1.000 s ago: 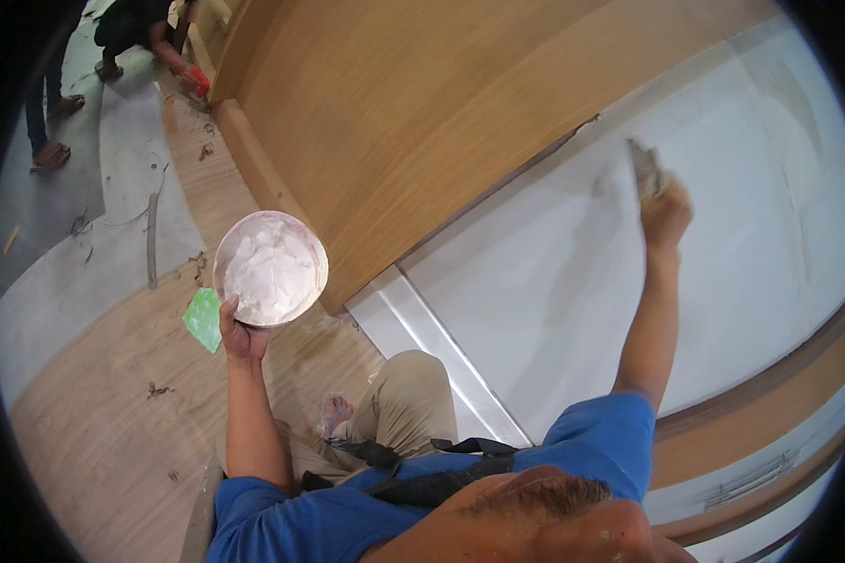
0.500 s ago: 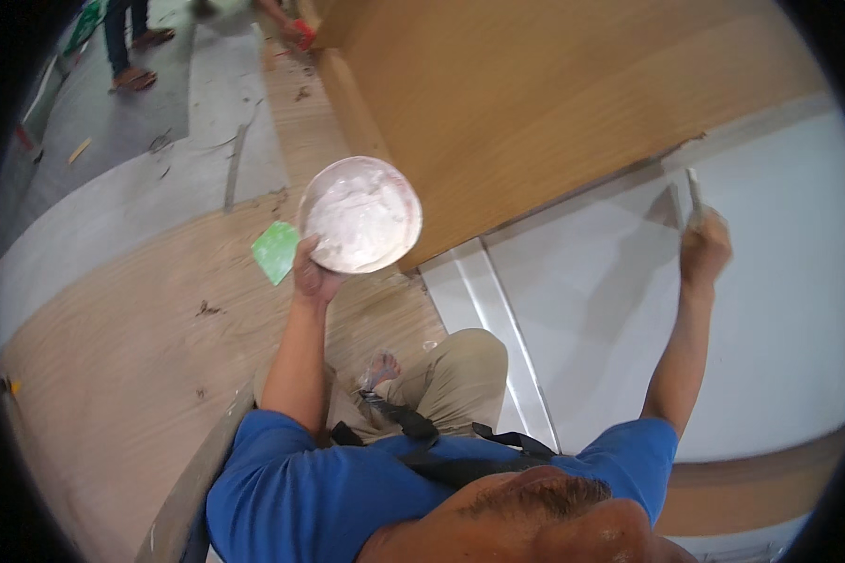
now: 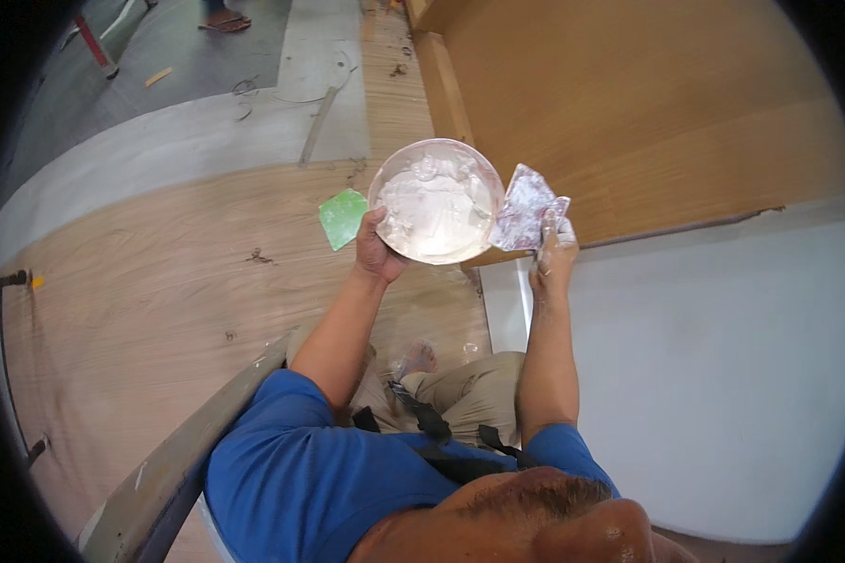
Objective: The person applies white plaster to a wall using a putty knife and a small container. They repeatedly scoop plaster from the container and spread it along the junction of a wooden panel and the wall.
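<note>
My left hand (image 3: 376, 246) grips a round bowl (image 3: 437, 202) of white paste by its near-left rim. A flat green piece (image 3: 343, 218) shows just left of the bowl; I cannot tell whether that hand holds it too. My right hand (image 3: 552, 249) is closed on a flat, paste-smeared scraper (image 3: 526, 206), pale purple and white, held beside the bowl's right rim. Both forearms reach up from my blue sleeves. Behind the scraper stands a wooden panel (image 3: 648, 103), with a white surface (image 3: 695, 375) along its near edge.
Light wood flooring (image 3: 160, 310) with scraps lies at left, bordered by grey sheeting (image 3: 197, 131). A co-worker's sandalled foot (image 3: 225, 23) is at the top, near a red bar (image 3: 94, 47). A long grey edge (image 3: 207, 422) runs beside my left arm.
My right hand with the scraper has come leftward from the white surface to the bowl's rim. The bowl has shifted rightward and up in view, and the surroundings have shifted as my head moved.
</note>
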### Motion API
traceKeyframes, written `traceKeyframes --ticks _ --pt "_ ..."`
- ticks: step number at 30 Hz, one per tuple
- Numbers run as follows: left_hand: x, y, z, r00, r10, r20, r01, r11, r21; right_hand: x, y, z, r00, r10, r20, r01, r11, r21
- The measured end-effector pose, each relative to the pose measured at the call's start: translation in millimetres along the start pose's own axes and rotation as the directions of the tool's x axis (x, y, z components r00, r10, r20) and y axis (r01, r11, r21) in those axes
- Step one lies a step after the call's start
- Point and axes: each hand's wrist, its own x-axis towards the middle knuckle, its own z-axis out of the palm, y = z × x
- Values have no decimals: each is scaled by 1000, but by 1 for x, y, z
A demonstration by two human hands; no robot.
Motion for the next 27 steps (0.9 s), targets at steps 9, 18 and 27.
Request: traceKeyframes --ticks 9,18,27 --pt "-7 -2 9 1000 -7 -8 7 999 -37 -20 17 28 999 -8 41 19 967 -253" --pt "1 -2 9 1000 9 -16 -9 1000 -14 -7 26 10 986 -22 165 94 891 -444" --pt "25 -1 11 995 59 -82 -56 998 37 16 33 -6 923 244 297 -67 864 -500"
